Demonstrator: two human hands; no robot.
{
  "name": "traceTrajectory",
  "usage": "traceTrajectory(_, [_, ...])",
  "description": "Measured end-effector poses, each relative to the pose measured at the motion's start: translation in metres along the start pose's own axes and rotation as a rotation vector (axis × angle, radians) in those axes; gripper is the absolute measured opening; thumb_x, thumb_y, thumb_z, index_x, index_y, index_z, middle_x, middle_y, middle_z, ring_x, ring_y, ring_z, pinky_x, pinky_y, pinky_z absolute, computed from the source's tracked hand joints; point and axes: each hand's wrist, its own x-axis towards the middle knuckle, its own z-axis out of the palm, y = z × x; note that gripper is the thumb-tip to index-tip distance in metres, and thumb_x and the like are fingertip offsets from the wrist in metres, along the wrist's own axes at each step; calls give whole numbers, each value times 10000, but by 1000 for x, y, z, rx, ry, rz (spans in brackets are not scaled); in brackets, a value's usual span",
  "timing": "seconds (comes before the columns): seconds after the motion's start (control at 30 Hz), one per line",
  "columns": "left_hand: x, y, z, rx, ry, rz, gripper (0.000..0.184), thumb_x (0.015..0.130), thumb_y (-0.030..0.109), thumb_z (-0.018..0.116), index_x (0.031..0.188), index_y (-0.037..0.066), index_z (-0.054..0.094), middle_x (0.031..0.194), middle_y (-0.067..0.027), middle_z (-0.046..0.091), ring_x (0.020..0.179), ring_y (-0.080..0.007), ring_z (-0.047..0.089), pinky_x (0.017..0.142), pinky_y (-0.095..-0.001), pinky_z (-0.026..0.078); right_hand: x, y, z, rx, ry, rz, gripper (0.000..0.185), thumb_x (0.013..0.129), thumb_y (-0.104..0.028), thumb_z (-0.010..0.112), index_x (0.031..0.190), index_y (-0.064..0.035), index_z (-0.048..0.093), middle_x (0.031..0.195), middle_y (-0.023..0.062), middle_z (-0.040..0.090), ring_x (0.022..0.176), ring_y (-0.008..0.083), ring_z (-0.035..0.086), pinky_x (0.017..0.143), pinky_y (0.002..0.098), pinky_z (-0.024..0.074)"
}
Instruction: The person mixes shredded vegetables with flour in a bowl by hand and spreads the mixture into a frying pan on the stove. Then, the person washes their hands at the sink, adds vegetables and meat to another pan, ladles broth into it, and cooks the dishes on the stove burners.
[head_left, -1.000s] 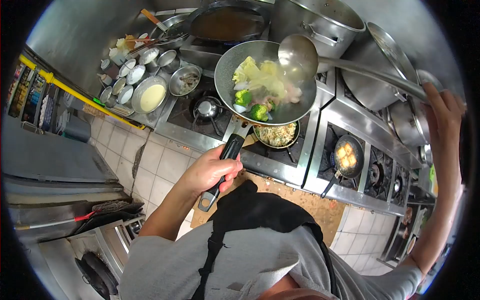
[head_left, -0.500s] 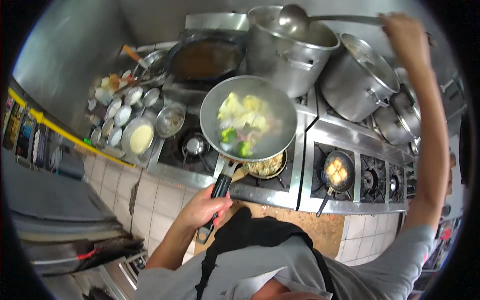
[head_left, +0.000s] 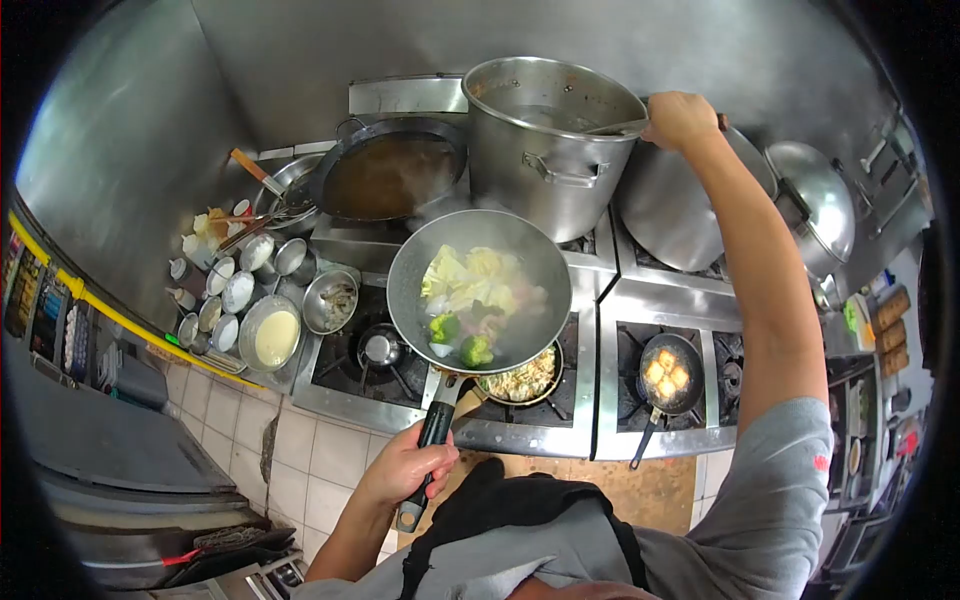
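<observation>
My left hand (head_left: 410,468) is closed around the black handle of a deep grey frying pan (head_left: 403,275), held up over the stove. In the pan lie cabbage leaves (head_left: 470,275), a few broccoli florets (head_left: 476,350) and some pinkish pieces blurred by steam. Up at the tall stockpot (head_left: 545,195), my right hand (head_left: 682,120) grips the metal handle of a ladle (head_left: 615,129) at the right rim. The ladle's bowl is down inside the stockpot, hidden from sight. Beneath the raised pan, partly covered by it, another pan (head_left: 520,385) holds a chopped mixture.
A dark wok (head_left: 330,185) of brown liquid stands back left. Small bowls and a bowl of pale yellow liquid (head_left: 275,338) crowd the left counter. A second big pot (head_left: 665,215) stands at right; in front, a small frying pan (head_left: 671,400) holds golden pieces on a burner.
My right hand has come down and left, and the ladle's bowl has gone from above the stockpot to inside it. The left hand keeps its grip on the pan. The whole view has shifted.
</observation>
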Motion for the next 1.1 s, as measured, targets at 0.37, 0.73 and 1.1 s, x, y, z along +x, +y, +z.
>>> traceTrajectory(0.37, [1, 0, 0, 17, -14, -5, 94, 886, 66, 568, 880, 41, 478, 635, -24, 497, 449, -121, 490, 426, -260, 381, -44, 69, -54, 176, -6, 130, 415, 753, -429, 735, 1019, -110, 736, 1045, 130, 710, 994, 315, 671, 869, 423, 518])
traceTrajectory(0.73, [18, 14, 9, 45, -46, 37, 128, 874, 125, 593, 893, 54, 488, 628, -6, 491, 444, -106, 479, 423, -268, 387, -125, 131, -126, 477, -26, -12, 335, 817, -322, 717, 788, 8, 666, 604, 33, 542, 603, 86, 511, 548, 268, 403])
traceTrajectory(1.1, [10, 19, 20, -4, -12, -10, 133, 870, 110, 598, 949, 72, 498, 645, 2, 490, 443, -99, 468, 424, -255, 365, -203, 102, -106, 297, 103, -6, 331, 749, -222, 749, 967, 14, 668, 779, 119, 624, 736, 226, 612, 697, 343, 453])
